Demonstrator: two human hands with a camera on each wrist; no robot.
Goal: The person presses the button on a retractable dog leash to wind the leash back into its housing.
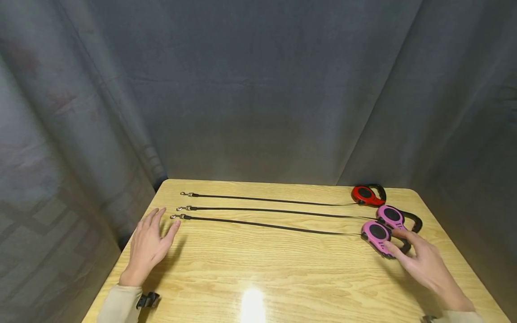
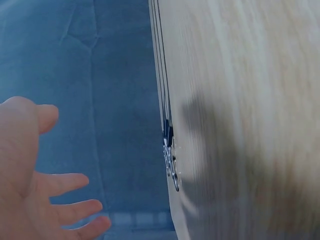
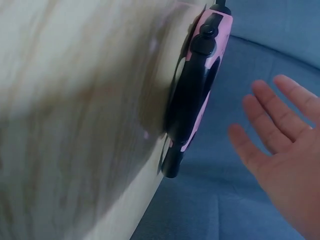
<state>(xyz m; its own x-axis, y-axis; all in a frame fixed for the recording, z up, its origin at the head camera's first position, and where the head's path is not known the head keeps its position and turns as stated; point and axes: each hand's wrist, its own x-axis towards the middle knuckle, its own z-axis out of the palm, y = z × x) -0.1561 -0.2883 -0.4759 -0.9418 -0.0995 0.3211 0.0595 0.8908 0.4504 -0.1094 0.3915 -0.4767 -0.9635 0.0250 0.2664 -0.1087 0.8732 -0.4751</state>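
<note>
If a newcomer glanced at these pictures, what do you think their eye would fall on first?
Probably the two pink leash reels on the table's right side, with the right hand close to the nearer one, and the red reel just beyond. Next, the three black cords running leftward to metal clips beside the left hand.

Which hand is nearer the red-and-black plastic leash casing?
Right. The right hand is on the person's side of the red casing, by the front pink plastic casing; the left hand is far to its left, near the silver metal clips.
</note>
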